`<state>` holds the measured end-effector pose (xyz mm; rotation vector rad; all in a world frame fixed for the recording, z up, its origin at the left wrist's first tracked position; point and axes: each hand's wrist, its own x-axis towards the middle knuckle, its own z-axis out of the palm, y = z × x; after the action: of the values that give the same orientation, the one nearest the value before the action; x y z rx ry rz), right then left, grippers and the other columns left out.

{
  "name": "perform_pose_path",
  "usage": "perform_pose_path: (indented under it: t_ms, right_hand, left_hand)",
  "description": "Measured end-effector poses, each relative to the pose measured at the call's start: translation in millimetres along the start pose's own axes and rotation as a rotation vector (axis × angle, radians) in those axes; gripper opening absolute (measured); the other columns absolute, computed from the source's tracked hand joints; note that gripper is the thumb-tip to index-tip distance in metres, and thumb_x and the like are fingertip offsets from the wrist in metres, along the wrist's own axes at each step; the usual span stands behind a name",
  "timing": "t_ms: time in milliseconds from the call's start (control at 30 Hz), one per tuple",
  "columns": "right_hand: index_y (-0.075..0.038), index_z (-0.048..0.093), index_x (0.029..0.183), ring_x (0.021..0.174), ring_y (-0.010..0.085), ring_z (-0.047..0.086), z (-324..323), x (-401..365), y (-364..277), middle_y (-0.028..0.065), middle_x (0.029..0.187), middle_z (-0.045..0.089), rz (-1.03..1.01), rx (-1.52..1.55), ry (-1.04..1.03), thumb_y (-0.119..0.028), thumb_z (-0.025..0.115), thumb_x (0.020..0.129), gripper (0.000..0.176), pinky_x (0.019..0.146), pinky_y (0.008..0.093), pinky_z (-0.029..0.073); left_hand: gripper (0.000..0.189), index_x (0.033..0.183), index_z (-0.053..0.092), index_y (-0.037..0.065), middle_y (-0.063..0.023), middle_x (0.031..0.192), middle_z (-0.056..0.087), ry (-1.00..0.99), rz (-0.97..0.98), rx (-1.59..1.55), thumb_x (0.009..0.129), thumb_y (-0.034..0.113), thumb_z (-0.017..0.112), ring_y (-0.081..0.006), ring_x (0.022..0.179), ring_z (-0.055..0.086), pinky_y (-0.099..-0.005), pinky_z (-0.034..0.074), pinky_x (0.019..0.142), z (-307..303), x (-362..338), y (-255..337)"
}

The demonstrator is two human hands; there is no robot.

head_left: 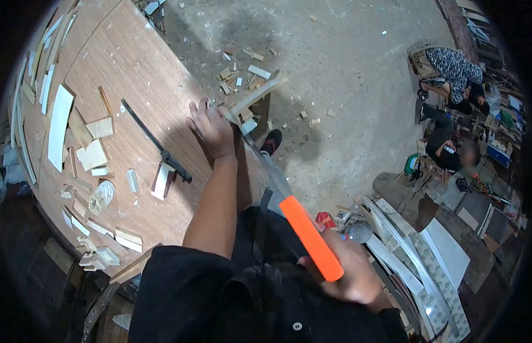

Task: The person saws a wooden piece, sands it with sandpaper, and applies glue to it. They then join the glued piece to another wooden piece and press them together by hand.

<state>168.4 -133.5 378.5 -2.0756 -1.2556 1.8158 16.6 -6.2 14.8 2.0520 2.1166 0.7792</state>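
My right hand [354,268] is wrapped round the orange handle [313,237] of a handsaw. Its grey blade [274,171] slants up and left to the table edge, where it meets a pale wooden strip [259,96]. The strip juts out past the edge, over the floor. With fingers bent, my left hand [213,132] holds the strip's near end down at the edge, just left of the blade; part of the grip is hidden. On the table, left of my forearm, lies a black bar clamp [157,146] next to a white-faced offcut [162,180].
The wooden table [137,74] carries several offcuts and a roll of clear tape [102,197]. Wood scraps [237,71] litter the floor beyond its edge. My shoe [271,142] is below the blade. Long panels [414,257] lie at right; two people [449,71] crouch or sit far right.
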Motion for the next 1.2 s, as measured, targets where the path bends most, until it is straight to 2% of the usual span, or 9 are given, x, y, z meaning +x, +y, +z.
perform_pose_path:
  t_ms: [133,333,400,433,533,700,867,933,1200]
  right_hand:
    - [-0.003,0.056,0.105,0.081,0.0397,0.064,19,21,23,0.0174,0.083,0.063,0.02,-0.024,0.033,-0.018,0.071,0.084,0.03,0.068,0.0431,0.05]
    - [-0.003,0.055,0.094,0.077,0.0418,0.062,2,-9,16,0.0176,0.076,0.06,0.047,0.018,0.055,-0.019,0.071,0.084,0.025,0.064,0.0434,0.047]
    - [-0.006,0.056,0.107,0.076,0.0403,0.065,15,20,38,0.0197,0.079,0.064,-0.073,-0.047,0.101,-0.017,0.072,0.083,0.031,0.059,0.0437,0.049]
    - [-0.005,0.058,0.099,0.08,0.0399,0.064,12,18,29,0.0168,0.08,0.063,0.07,0.002,0.081,-0.019,0.074,0.082,0.028,0.067,0.0402,0.05]
    - [-0.004,0.055,0.094,0.076,0.0404,0.062,-1,-10,15,0.0175,0.078,0.061,0.024,0.026,0.018,-0.016,0.071,0.084,0.023,0.064,0.0426,0.048]
    - [-0.004,0.057,0.111,0.085,0.0396,0.065,10,18,39,0.0184,0.086,0.065,0.008,-0.057,0.043,-0.019,0.072,0.083,0.035,0.072,0.0423,0.051]
    - [-0.004,0.056,0.11,0.083,0.042,0.062,-5,-12,29,0.0182,0.086,0.064,-0.036,-0.054,-0.002,-0.019,0.069,0.086,0.031,0.07,0.0473,0.048]
    - [-0.004,0.058,0.113,0.088,0.0387,0.065,13,22,58,0.0152,0.092,0.067,-0.138,-0.071,0.026,-0.02,0.071,0.084,0.035,0.075,0.0444,0.051]
    - [-0.006,0.057,0.114,0.084,0.039,0.064,11,23,55,0.0165,0.087,0.066,-0.024,-0.081,0.02,-0.024,0.07,0.085,0.036,0.07,0.0408,0.052]
  left_hand:
    - [0.002,0.089,0.051,0.007,-0.0105,0.129,0.053,-0.012,0.006,-0.017,0.088,0.006,0.052,-0.0403,0.13,0.04,-0.0592,0.027,0.108,-5,-2,-4]
    - [0.003,0.086,0.051,0.008,-0.0107,0.131,0.052,0.001,-0.016,0.009,0.088,0.005,0.051,-0.0391,0.131,0.04,-0.0587,0.027,0.108,-2,-5,2]
    - [0.004,0.086,0.051,0.008,-0.0108,0.132,0.051,-0.02,-0.025,0.008,0.087,0.005,0.051,-0.0388,0.132,0.04,-0.0588,0.026,0.108,-1,-5,-2]
    - [0.004,0.085,0.051,0.008,-0.0108,0.133,0.051,-0.044,-0.025,0.007,0.087,0.004,0.051,-0.0386,0.132,0.039,-0.0588,0.026,0.109,0,-3,-4]
    - [0.005,0.085,0.05,0.009,-0.0105,0.134,0.05,-0.035,-0.037,-0.006,0.086,0.004,0.05,-0.0372,0.133,0.038,-0.0583,0.024,0.109,0,-6,1]
    - [0.004,0.085,0.05,0.008,-0.0105,0.133,0.051,-0.031,-0.042,-0.019,0.086,0.005,0.05,-0.0371,0.134,0.037,-0.0587,0.023,0.11,-2,-4,1]
    - [0.004,0.084,0.05,0.008,-0.0102,0.133,0.051,-0.066,-0.065,0.007,0.088,0.006,0.049,-0.0375,0.134,0.036,-0.0595,0.023,0.111,-1,-12,0]
    - [0.003,0.085,0.05,0.008,-0.0099,0.132,0.052,-0.053,-0.029,-0.007,0.087,0.005,0.05,-0.0372,0.134,0.037,-0.0599,0.024,0.11,3,-8,-4]
    - [0.004,0.09,0.05,0.007,-0.0073,0.134,0.048,-0.049,-0.019,0.025,0.089,0.003,0.049,-0.0375,0.135,0.037,-0.0616,0.026,0.109,-3,-4,7]
